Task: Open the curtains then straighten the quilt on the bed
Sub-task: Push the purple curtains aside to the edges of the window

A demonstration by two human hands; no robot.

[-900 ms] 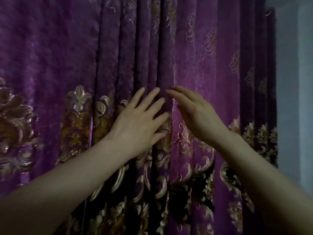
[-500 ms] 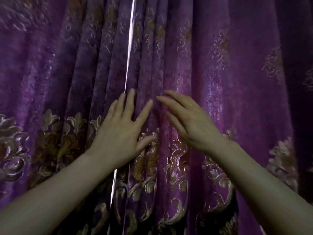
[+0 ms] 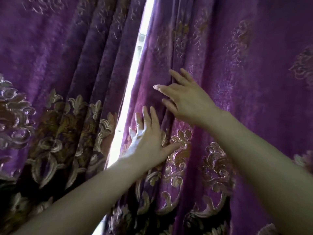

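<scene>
**Q:** Facing the viewer, which elements fill the frame?

**A:** Two purple curtain panels with gold and cream floral embroidery. The left curtain (image 3: 55,85) hangs in deep folds; the right curtain (image 3: 245,78) lies flatter, with one fold running down near its inner edge. Between them a narrow bright gap (image 3: 135,78) slants from upper right to lower left, and daylight shows through it.

**Q:** Where is the left hand?

**A:** The left hand (image 3: 147,139) lies palm-down on the right curtain, just beside the lit gap. Its fingers are extended and slightly apart, pointing upward, with the thumb spread to the right over an embroidered motif. It presses flat on the cloth and clamps nothing.

**Q:** And the right hand?

**A:** The right hand (image 3: 186,100) sits higher, also on the right curtain. Its fingers are spread, and the upper ones curl into the vertical fold of fabric. The index finger points left toward the gap. Whether cloth is actually pinched there cannot be told.

**Q:** Is the quilt shown?

**A:** Only curtain fabric, the gap and both bare forearms are visible; the bed and quilt lie outside the view.
</scene>
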